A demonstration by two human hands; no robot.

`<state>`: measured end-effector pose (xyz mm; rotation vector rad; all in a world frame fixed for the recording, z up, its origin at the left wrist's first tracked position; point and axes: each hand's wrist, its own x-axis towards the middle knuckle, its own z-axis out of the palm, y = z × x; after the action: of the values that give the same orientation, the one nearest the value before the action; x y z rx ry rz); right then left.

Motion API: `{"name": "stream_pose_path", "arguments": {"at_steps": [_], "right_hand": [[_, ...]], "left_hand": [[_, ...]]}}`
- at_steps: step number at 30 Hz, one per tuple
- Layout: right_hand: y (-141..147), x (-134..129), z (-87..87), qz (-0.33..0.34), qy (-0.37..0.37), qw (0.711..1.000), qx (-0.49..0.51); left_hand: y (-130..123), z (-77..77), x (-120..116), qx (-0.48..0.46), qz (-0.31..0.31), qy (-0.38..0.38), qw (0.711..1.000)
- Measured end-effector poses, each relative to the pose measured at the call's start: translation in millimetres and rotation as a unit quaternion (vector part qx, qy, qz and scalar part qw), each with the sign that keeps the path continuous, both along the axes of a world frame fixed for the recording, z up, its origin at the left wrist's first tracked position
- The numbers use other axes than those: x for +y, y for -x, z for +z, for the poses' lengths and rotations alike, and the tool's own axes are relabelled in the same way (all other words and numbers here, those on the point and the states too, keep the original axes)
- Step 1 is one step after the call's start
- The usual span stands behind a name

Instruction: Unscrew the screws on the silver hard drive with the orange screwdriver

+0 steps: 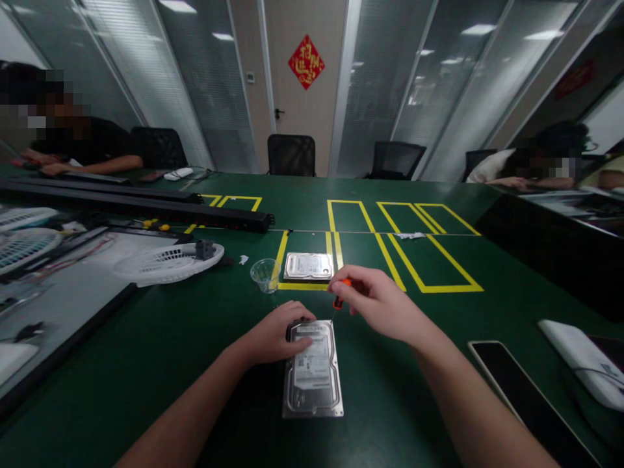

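Observation:
A silver hard drive (319,380) lies label side up on the green table in front of me. My left hand (280,331) grips its far left part, thumb on the label and fingers over the far edge. In my right hand (373,296) is a small screwdriver (338,302) with an orange and black handle, held upright. Its thin shaft points down at the drive's far right corner; I cannot make out the screw there. Beyond my hands, a second hard drive (308,266) lies inside a yellow tape outline, beside a clear plastic cup (266,275).
Phone (526,396) and white device (582,361) lie at right. On the left are a white racket-shaped frame (170,261), a large panel (92,286) and long black bars (146,207). More yellow tape outlines (451,288) mark the table. People sit at both far sides.

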<state>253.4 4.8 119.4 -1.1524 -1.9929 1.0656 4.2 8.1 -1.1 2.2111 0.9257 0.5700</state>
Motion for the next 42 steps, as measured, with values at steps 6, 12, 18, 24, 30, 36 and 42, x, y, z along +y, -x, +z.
{"name": "stream_pose_path", "arguments": {"at_steps": [6,12,18,24,30,36,42], "right_hand": [[-4.6,-1.0,3.1,0.008,0.041,0.999,0.009],[-0.2,-2.1,1.8,-0.024,-0.011,1.000,-0.002],[3.9,-3.4,-0.7,-0.013,-0.031,0.999,0.028],[1.6,-2.9,-0.7,-0.001,-0.026,1.000,0.013],[-1.9,-3.6,2.0,0.007,0.011,1.000,-0.009],[-1.5,-2.4,0.0,-0.018,-0.024,0.999,-0.016],[0.3,-3.2,-0.3,-0.021,-0.038,0.999,0.017]], "left_hand": [[0.4,0.8,-0.2,0.002,-0.001,0.004,1.000],[0.7,3.2,-0.1,0.005,0.000,0.006,1.000],[0.6,1.0,-0.1,0.006,0.003,0.005,1.000],[-0.3,1.6,0.5,0.002,-0.002,0.002,1.000],[-0.1,2.1,0.0,0.000,-0.003,0.000,1.000],[1.2,-0.3,0.1,-0.001,-0.002,0.002,1.000],[1.2,0.5,-0.6,0.002,0.004,0.002,1.000]]}}
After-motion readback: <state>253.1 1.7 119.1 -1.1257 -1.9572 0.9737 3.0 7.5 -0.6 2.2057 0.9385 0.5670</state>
